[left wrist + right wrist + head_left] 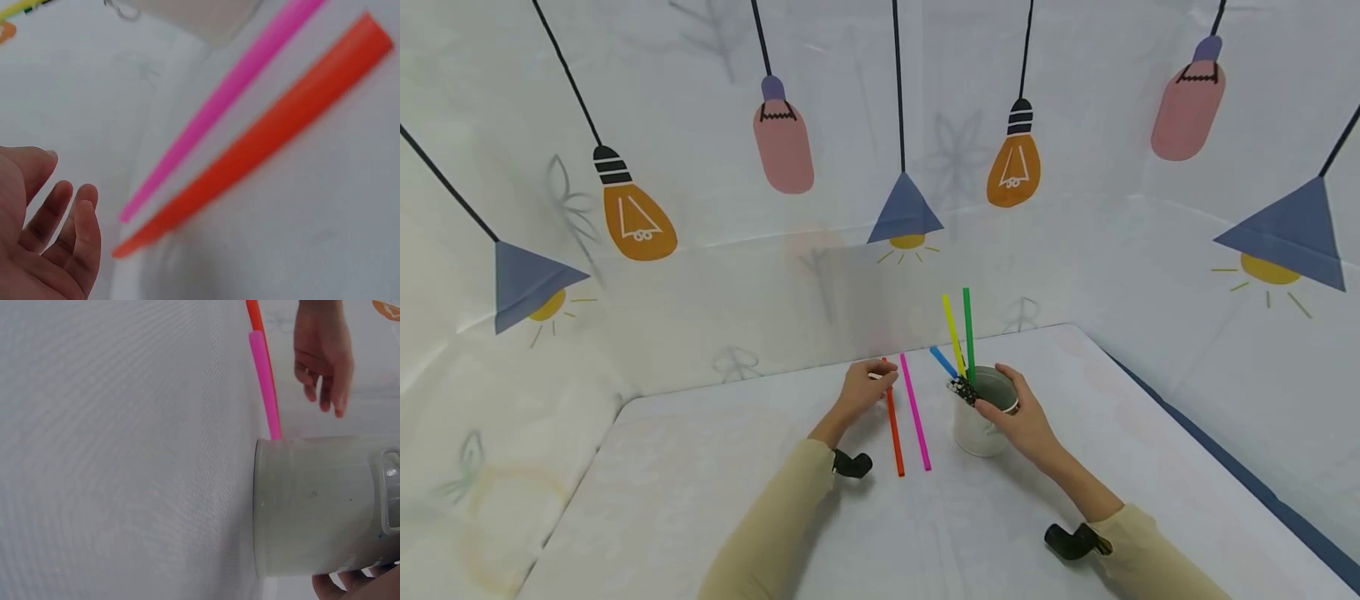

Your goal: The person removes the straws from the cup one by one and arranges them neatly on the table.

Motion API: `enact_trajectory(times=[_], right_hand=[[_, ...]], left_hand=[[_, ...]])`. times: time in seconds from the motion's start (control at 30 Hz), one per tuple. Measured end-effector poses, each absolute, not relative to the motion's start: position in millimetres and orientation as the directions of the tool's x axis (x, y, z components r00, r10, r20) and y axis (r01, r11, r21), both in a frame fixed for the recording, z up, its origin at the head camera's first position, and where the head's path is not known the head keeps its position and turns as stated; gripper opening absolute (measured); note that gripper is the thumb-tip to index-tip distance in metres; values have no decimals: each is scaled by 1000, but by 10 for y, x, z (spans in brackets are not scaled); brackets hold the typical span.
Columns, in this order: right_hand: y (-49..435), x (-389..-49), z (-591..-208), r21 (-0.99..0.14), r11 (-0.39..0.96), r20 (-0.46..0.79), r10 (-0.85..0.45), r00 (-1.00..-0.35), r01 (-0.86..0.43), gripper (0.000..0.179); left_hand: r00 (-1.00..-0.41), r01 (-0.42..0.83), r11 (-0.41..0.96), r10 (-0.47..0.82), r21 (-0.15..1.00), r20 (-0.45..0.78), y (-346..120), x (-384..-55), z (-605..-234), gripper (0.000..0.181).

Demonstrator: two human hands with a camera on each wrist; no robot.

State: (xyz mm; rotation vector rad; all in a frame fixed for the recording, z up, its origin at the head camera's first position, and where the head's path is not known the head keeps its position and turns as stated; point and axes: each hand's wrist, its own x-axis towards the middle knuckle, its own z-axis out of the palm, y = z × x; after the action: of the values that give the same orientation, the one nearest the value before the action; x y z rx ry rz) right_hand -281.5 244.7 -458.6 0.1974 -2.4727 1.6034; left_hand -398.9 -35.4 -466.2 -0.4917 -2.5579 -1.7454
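My right hand (1028, 423) holds a small pale bucket (976, 432) by its rim, its fingers along the far side and thumb at the front. A yellow straw (953, 333), a green straw (969, 333) and a blue straw (943, 362) stick up from the bucket beside a black-and-white patterned bunch (962, 389). On the table, a red straw (895, 433) and a pink straw (916, 412) lie side by side. My left hand (859, 395) hovers over the red straw's far end. In the left wrist view its loosely bent fingers (87, 237) hold nothing.
The white-covered table (700, 500) meets a white cloth wall (850, 283) printed with hanging lamps. A metal handle (389, 490) shows on the bucket's side. Black wrist mounts (853, 465) sit at both sleeves.
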Motion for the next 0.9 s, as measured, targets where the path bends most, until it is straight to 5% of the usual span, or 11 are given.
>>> enact_trajectory(times=[0.37,0.9], right_hand=[[2437,-2830,-4598,-882,413,245,-6,-970,-225,78],[2417,-2820,-4589,-883,408,254,1,-967,-231,79]], left_hand=[[-816,483,46,386,875,430,-83,-3345,-3814,18],[-704,581,-37,479,813,525,119,-2981,-3595,20]])
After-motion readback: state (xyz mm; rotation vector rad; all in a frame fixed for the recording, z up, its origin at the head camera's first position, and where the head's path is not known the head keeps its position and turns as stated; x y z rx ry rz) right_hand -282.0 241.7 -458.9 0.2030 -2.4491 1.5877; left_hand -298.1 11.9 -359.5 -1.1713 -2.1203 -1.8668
